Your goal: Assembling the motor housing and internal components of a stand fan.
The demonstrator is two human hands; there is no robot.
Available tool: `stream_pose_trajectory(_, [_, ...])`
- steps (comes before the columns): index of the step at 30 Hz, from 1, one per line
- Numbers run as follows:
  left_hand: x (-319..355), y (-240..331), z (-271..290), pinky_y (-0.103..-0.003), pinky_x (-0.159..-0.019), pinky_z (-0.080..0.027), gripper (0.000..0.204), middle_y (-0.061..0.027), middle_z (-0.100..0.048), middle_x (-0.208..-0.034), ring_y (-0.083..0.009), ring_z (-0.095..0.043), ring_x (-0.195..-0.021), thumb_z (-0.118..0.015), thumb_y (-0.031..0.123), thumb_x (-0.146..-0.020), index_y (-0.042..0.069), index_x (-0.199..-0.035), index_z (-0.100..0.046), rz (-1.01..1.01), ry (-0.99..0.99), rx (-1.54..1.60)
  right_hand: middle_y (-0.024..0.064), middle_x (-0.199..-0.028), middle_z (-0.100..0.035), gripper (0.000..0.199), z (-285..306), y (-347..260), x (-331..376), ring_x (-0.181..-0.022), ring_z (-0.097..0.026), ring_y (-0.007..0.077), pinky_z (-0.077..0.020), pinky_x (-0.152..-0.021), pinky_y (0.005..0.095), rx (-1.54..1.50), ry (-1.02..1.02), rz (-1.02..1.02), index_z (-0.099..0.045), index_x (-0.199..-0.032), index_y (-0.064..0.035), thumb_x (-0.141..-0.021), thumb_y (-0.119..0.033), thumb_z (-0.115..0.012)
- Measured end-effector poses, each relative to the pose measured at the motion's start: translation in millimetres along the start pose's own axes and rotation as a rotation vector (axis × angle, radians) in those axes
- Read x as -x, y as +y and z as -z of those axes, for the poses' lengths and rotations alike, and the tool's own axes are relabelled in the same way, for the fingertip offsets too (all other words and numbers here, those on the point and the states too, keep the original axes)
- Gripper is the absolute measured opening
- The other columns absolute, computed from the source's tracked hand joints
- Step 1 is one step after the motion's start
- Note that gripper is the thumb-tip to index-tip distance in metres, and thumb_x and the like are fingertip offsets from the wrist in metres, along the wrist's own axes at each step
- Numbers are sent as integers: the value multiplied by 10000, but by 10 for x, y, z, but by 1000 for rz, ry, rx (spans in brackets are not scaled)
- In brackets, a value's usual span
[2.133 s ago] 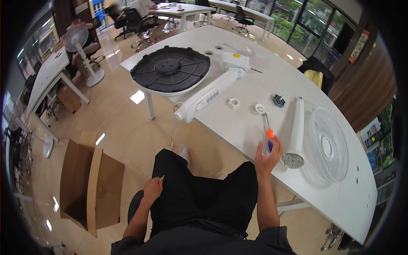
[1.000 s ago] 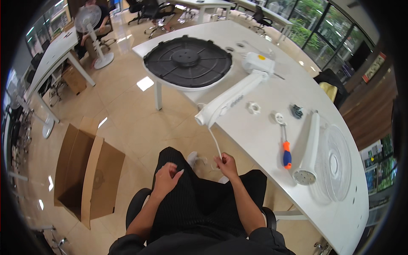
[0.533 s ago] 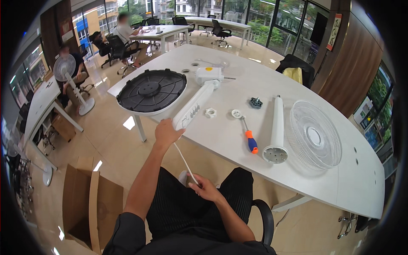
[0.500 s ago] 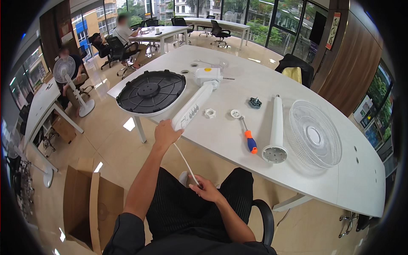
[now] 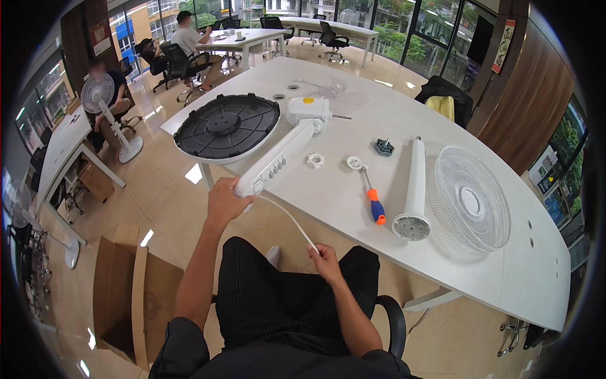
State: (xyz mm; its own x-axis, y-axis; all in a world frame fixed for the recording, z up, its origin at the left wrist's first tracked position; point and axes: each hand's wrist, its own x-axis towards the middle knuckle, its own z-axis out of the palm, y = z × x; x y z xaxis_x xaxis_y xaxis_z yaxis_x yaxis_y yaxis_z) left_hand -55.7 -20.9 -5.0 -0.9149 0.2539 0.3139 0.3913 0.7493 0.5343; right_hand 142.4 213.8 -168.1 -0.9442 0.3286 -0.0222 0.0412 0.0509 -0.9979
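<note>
Left hand [image 5: 226,201] is clamping the fan column [image 5: 278,158] end, steadying it at the tabletop [image 5: 353,189] edge. Right hand [image 5: 325,260] is pinching the white cord [image 5: 291,221] below it, keeping it taut.

Two seconds ago the person's right hand [image 5: 327,259] held the orange and blue screwdriver [image 5: 374,202] up over the white table [image 5: 505,278], at centre right of the frame. Now the screwdriver lies on the table, and that hand pinches the white cord [image 5: 287,218] at lower centre. The left hand [image 5: 226,201] has risen from the lap to grip the lower end of the white fan column [image 5: 278,159].
</note>
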Motion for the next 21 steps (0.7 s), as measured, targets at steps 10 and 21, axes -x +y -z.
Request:
stream_pose_trajectory(10, [662, -441, 220, -434, -939, -529, 605, -192, -658, -1140, -357, -645, -1073, -878, 247, -653, 2, -1164, -664, -86, 119, 229, -122, -613, -377, 324, 212, -1492, 1, -517, -301, -5, -221, -476, 222, -147, -218, -78, -728, -916, -26, -1049, -283, -583])
stream_pose_trajectory(21, [665, -295, 430, -450, -941, -506, 640, -214, -627, -1164, -376, -631, -1085, -859, 266, -676, 17, -1197, -585, 144, -156, 217, -118, -606, -353, 327, 166, -2256, -192, -557, -293, 1, -221, -512, 239, 290, -93, -33, -759, -930, -9, -1032, -275, -599])
